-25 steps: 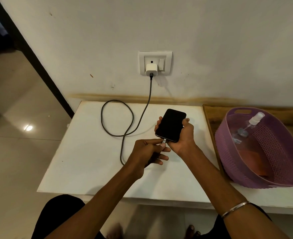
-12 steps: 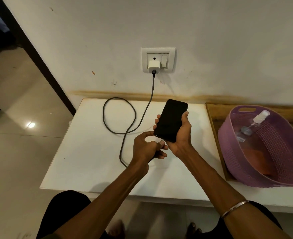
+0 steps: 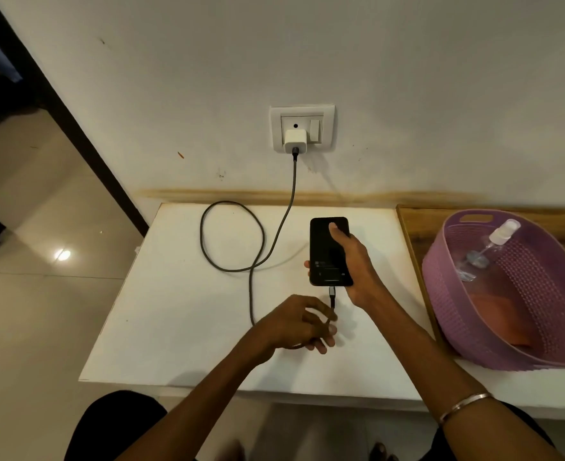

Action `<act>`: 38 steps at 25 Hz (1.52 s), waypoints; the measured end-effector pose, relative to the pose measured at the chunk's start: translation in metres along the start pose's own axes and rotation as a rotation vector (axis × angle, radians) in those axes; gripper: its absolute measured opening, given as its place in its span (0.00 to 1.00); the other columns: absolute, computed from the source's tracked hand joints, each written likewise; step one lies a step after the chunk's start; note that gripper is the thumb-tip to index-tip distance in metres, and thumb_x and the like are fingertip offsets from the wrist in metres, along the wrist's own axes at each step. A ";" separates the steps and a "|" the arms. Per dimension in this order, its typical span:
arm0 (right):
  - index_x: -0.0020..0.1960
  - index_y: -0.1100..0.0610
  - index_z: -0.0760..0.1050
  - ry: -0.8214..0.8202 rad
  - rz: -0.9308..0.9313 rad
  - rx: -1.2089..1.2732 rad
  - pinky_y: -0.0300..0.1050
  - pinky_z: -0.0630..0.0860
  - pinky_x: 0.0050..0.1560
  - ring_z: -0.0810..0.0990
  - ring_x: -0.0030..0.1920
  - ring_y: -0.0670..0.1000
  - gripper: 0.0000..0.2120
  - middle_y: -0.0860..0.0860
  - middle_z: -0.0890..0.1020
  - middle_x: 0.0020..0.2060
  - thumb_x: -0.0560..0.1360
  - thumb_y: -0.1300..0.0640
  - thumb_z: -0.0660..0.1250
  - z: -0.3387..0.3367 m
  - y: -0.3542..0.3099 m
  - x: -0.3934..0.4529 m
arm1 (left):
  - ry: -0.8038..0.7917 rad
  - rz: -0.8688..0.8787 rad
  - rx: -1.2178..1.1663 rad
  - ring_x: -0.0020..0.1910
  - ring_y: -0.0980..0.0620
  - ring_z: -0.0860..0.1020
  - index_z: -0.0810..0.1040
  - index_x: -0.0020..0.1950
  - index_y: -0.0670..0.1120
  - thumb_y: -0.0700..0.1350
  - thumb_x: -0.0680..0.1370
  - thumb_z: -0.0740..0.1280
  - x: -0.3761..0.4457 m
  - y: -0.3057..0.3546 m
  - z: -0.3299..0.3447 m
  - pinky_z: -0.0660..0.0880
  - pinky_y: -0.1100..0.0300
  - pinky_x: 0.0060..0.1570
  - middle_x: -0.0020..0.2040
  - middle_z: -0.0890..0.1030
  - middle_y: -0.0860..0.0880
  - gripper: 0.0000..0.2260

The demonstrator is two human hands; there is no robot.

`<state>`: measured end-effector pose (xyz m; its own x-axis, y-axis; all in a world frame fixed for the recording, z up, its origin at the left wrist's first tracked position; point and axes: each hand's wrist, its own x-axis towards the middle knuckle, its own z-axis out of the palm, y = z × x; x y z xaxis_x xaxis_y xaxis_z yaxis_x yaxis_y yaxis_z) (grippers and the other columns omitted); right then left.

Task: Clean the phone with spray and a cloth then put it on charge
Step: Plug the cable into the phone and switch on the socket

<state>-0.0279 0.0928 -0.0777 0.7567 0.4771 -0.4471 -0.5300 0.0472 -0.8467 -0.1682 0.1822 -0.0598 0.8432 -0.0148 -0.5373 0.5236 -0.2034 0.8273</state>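
Right hand (image 3: pixel 354 264) grips phone (image 3: pixel 327 257); left hand (image 3: pixel 299 324) loose, cable (image 3: pixel 333 299) beside.

Single head-worn wide-angle view, looking forward and steeply down from above, close over both forearms, white table (image 3: pixel 181 327) beneath the fingers, wall socket (image 3: pixel 301 128) beyond the fingertips, floor at the frame's left edge, no second view

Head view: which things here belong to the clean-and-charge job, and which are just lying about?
Job:
phone, in right hand
cable, by left hand
charger in wall socket
spray bottle
orange cloth

Lying about:
purple basket
white table
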 end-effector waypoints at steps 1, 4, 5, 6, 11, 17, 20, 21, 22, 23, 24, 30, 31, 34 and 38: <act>0.63 0.55 0.72 0.048 -0.001 -0.079 0.59 0.82 0.48 0.85 0.45 0.63 0.27 0.60 0.84 0.49 0.70 0.42 0.72 -0.003 0.001 0.000 | -0.023 0.013 0.141 0.36 0.56 0.84 0.80 0.56 0.42 0.39 0.77 0.71 -0.002 -0.005 -0.003 0.80 0.66 0.40 0.48 0.86 0.41 0.08; 0.62 0.54 0.71 0.214 -0.039 -0.429 0.55 0.82 0.51 0.83 0.48 0.56 0.35 0.54 0.82 0.52 0.61 0.42 0.79 -0.005 0.014 0.003 | -0.017 0.057 0.513 0.46 0.52 0.84 0.82 0.53 0.43 0.41 0.75 0.73 -0.006 -0.019 -0.007 0.79 0.62 0.52 0.50 0.86 0.44 0.08; 0.63 0.54 0.68 0.251 -0.049 -0.515 0.54 0.81 0.52 0.82 0.50 0.54 0.37 0.53 0.81 0.53 0.60 0.44 0.80 -0.004 0.022 0.003 | -0.006 0.058 0.610 0.48 0.52 0.84 0.82 0.53 0.44 0.43 0.74 0.75 -0.007 -0.022 -0.008 0.78 0.61 0.53 0.50 0.86 0.46 0.09; 0.64 0.54 0.66 0.281 -0.055 -0.588 0.52 0.80 0.53 0.80 0.51 0.53 0.40 0.53 0.79 0.55 0.59 0.45 0.81 -0.004 0.029 0.003 | 0.008 0.050 0.686 0.48 0.51 0.83 0.83 0.52 0.46 0.45 0.73 0.76 -0.008 -0.025 -0.010 0.78 0.60 0.52 0.50 0.86 0.47 0.10; 0.69 0.52 0.56 0.357 -0.118 -0.979 0.50 0.77 0.48 0.79 0.51 0.56 0.49 0.54 0.77 0.57 0.58 0.44 0.80 0.006 0.050 0.000 | -0.006 0.048 0.810 0.48 0.51 0.82 0.84 0.47 0.47 0.50 0.69 0.78 -0.007 -0.032 -0.014 0.74 0.62 0.46 0.47 0.85 0.49 0.10; 0.72 0.54 0.56 0.395 -0.157 -1.257 0.53 0.77 0.54 0.78 0.58 0.57 0.47 0.55 0.75 0.62 0.63 0.37 0.74 0.011 0.056 -0.013 | -0.055 0.077 0.766 0.47 0.50 0.83 0.84 0.48 0.45 0.50 0.69 0.79 -0.003 -0.039 -0.019 0.79 0.58 0.51 0.47 0.85 0.48 0.13; 0.73 0.57 0.57 0.452 -0.178 -1.445 0.53 0.77 0.54 0.75 0.60 0.58 0.46 0.58 0.71 0.65 0.65 0.32 0.68 0.012 0.060 -0.020 | 0.042 0.104 0.703 0.44 0.51 0.83 0.85 0.47 0.45 0.47 0.70 0.78 0.001 -0.042 -0.026 0.79 0.61 0.49 0.45 0.86 0.47 0.09; 0.72 0.57 0.59 0.466 -0.193 -1.484 0.52 0.77 0.54 0.73 0.62 0.58 0.45 0.58 0.70 0.65 0.66 0.32 0.67 0.012 0.061 -0.021 | 0.099 0.114 0.686 0.44 0.51 0.83 0.85 0.47 0.45 0.46 0.71 0.77 0.003 -0.042 -0.028 0.78 0.61 0.48 0.45 0.86 0.47 0.08; 0.71 0.58 0.60 0.475 -0.200 -1.505 0.52 0.77 0.54 0.72 0.63 0.59 0.44 0.59 0.69 0.66 0.66 0.31 0.67 0.012 0.061 -0.022 | 0.153 0.125 0.675 0.45 0.51 0.83 0.85 0.48 0.45 0.45 0.72 0.76 0.004 -0.043 -0.030 0.78 0.62 0.48 0.46 0.86 0.47 0.07; 0.70 0.59 0.61 0.475 -0.196 -1.507 0.52 0.77 0.55 0.71 0.63 0.59 0.44 0.60 0.69 0.66 0.66 0.31 0.67 0.012 0.061 -0.022 | 0.196 0.134 0.668 0.45 0.50 0.83 0.85 0.49 0.45 0.44 0.73 0.75 0.006 -0.043 -0.032 0.77 0.62 0.48 0.47 0.85 0.47 0.06; 0.70 0.59 0.61 0.473 -0.187 -1.503 0.52 0.77 0.56 0.71 0.64 0.59 0.44 0.60 0.68 0.67 0.66 0.31 0.67 0.012 0.062 -0.023 | 0.230 0.140 0.663 0.46 0.50 0.83 0.85 0.50 0.45 0.44 0.74 0.74 0.007 -0.043 -0.033 0.77 0.63 0.48 0.48 0.85 0.46 0.06; 0.73 0.58 0.57 0.474 -0.159 -1.480 0.55 0.75 0.58 0.69 0.66 0.62 0.47 0.61 0.65 0.70 0.66 0.30 0.66 0.012 0.069 -0.028 | 0.355 0.162 0.621 0.44 0.50 0.82 0.84 0.52 0.46 0.46 0.77 0.71 0.017 -0.037 -0.035 0.80 0.56 0.47 0.48 0.85 0.48 0.07; 0.73 0.58 0.57 0.470 -0.151 -1.469 0.55 0.75 0.59 0.69 0.66 0.62 0.47 0.61 0.64 0.70 0.66 0.30 0.66 0.012 0.069 -0.028 | 0.371 0.165 0.623 0.44 0.50 0.82 0.83 0.53 0.46 0.47 0.77 0.71 0.018 -0.036 -0.035 0.80 0.54 0.48 0.48 0.85 0.47 0.08; 0.73 0.57 0.57 0.464 -0.143 -1.452 0.55 0.75 0.59 0.70 0.66 0.62 0.46 0.61 0.65 0.70 0.66 0.30 0.66 0.011 0.069 -0.029 | 0.412 0.141 0.629 0.45 0.49 0.82 0.83 0.55 0.46 0.48 0.78 0.70 0.024 -0.035 -0.035 0.80 0.53 0.49 0.49 0.84 0.47 0.09; 0.74 0.57 0.57 0.415 -0.049 -1.375 0.56 0.74 0.61 0.71 0.66 0.62 0.46 0.60 0.66 0.70 0.68 0.29 0.64 0.007 0.056 -0.028 | 0.468 0.119 0.641 0.46 0.51 0.82 0.83 0.53 0.49 0.46 0.78 0.67 0.028 -0.038 -0.034 0.79 0.58 0.47 0.49 0.84 0.49 0.07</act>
<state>-0.0818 0.0881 -0.1102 0.9448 0.2028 -0.2571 0.1017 -0.9280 -0.3584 -0.1604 0.2231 -0.1001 0.9270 0.3110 -0.2096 0.3749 -0.7511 0.5435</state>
